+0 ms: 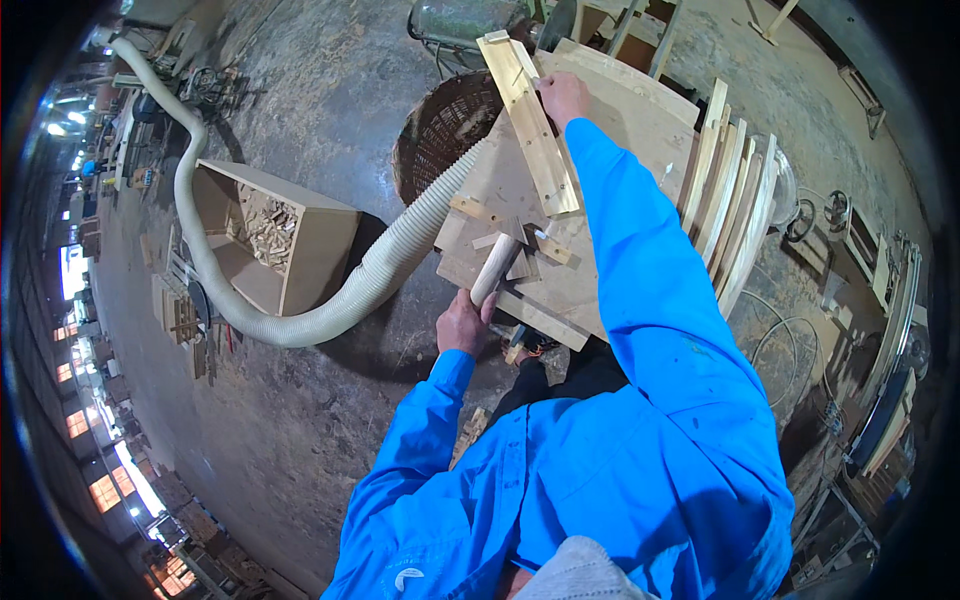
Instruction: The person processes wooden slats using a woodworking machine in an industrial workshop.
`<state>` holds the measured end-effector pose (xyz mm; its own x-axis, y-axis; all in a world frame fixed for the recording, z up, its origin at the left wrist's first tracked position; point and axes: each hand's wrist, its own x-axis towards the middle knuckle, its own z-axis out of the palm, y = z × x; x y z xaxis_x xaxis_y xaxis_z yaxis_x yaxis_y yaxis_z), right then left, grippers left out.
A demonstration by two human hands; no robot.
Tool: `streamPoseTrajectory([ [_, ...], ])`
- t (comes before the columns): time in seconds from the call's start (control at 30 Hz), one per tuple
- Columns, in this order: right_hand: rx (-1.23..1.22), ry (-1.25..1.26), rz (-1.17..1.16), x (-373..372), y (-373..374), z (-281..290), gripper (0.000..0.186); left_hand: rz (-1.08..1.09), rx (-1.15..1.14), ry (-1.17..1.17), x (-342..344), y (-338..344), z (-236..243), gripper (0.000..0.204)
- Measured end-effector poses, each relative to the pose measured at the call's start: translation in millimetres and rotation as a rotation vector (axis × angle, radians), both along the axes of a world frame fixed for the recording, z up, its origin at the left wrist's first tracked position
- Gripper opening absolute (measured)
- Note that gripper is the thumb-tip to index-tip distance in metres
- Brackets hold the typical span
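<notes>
My left hand [462,322] is closed round the near end of a short, pale piece of wood [490,272]. The far end of that piece meets small wooden blocks [550,248] fixed on the worktable [618,125]. My right hand [565,97] reaches to the far side, its fingers curled at the edge of a long wooden board [538,135] with dark holes in it. A narrow strip of wood [522,60] lies along the board's far end, beside my right fingers. My right fingertips are partly hidden.
A wicker basket [420,150] stands beyond the table's left side. A ribbed hose [385,270] runs from the table past a wooden bin [320,240] of offcuts. Several long wood strips [735,190] lean at the table's right. Cables [790,335] trail across the floor.
</notes>
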<state>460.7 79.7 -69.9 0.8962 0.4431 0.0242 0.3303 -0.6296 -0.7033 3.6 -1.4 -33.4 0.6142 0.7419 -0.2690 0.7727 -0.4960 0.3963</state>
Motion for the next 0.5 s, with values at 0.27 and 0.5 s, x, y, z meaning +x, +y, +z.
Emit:
streamPoseTrajectory([
  [0.27, 0.019, -0.037, -0.012, 3.6, 3.5, -3.0, 0.028, -0.012, 0.054, -0.015, 3.8, 2.2, -10.3, 0.050],
  [0.5, 0.029, -0.129, 0.019, 11.6, 2.3, -6.6, 0.029, -0.003, 0.037, 0.006, 8.0, 0.7, -16.9, 0.053],
])
